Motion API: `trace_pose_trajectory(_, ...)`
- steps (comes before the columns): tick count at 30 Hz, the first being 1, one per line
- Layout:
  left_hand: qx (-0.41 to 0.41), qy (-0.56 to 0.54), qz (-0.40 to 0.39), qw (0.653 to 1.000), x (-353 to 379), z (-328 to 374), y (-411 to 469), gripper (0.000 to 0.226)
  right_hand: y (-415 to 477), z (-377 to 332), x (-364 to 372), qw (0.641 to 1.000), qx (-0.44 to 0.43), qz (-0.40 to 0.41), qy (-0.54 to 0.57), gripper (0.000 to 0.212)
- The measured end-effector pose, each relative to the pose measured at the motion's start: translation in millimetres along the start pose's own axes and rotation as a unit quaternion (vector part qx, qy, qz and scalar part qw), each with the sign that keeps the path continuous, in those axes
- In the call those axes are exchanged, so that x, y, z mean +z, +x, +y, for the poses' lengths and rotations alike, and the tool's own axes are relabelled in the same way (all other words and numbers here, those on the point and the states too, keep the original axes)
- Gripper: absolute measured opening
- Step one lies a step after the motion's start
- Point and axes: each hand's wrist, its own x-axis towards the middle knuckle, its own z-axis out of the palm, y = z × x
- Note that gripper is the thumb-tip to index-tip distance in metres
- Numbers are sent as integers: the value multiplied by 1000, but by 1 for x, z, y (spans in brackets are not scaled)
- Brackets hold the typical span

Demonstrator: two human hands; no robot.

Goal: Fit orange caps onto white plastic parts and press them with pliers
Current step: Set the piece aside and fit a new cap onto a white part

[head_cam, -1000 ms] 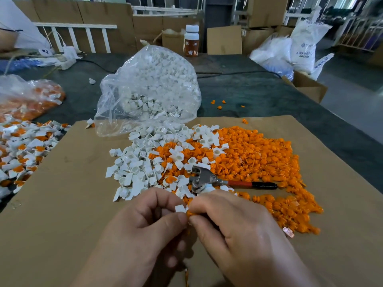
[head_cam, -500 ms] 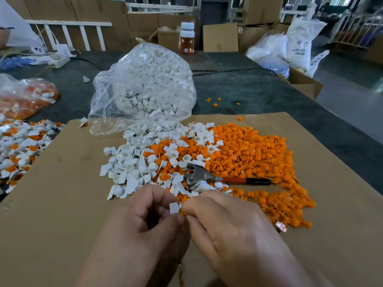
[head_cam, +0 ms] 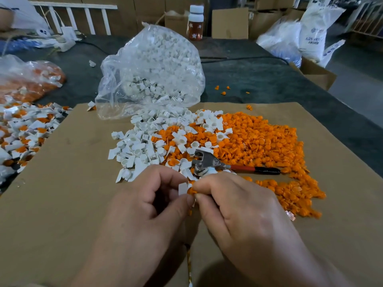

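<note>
Although the hands have barely moved over the last second, the orange cap [head_cam: 191, 190] now shows more plainly against the white plastic part [head_cam: 183, 188], which suggests the fitting is further along but not finished. The left hand [head_cam: 145, 208] pinches the white part between thumb and curled fingers, its flat tab standing clear above the thumb. The right hand [head_cam: 238, 214] pinches the cap between thumb and forefinger and holds it against the part. Both pieces are held just above the cardboard sheet [head_cam: 62, 204], near its front edge and well clear of the heaps. The pliers [head_cam: 234, 167] lie where they were, across the loose orange caps [head_cam: 259, 141] just beyond the knuckles, with neither hand on them, so the pressing step is probably still to come for this piece. Whether the cap has seated in the part's socket is hard to say, since the fingertips cover the joint and the socket faces away. The right palm and lower fingers are turned under, so anything else they hold is out of sight. Beyond lie the loose white parts [head_cam: 141, 146] and the clear bag [head_cam: 153, 65] of more. A heap of assembled pieces [head_cam: 22, 133] runs off the left edge.
</note>
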Motion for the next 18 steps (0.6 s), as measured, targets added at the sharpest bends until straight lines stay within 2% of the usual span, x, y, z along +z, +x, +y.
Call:
trace_pose_trajectory(5,-16,-10,-11,1000,2,4,0,20,3,-4,0,997,-42,-13,-65,16)
trace_pose_trajectory(9,-36,-41,-32,998,2,7,-1,20,3,-2,5,997,17,-76,-22,17)
trace_pose_trajectory(13,-62,-106,-26,992,2,1,0,20,-1,3,7,999,-35,-13,6,8)
trace_pose_trajectory(15,-56,-118,-26,991,3,-3,1,32,-2,5,4,997,-8,-9,75,9)
trace_pose_trajectory(16,-51,-128,-26,990,4,-4,1,37,-2,6,2,990,35,-18,135,12)
trace_pose_trajectory(18,-42,-144,-23,988,4,-6,0,40,-2,10,0,946,133,-61,288,13)
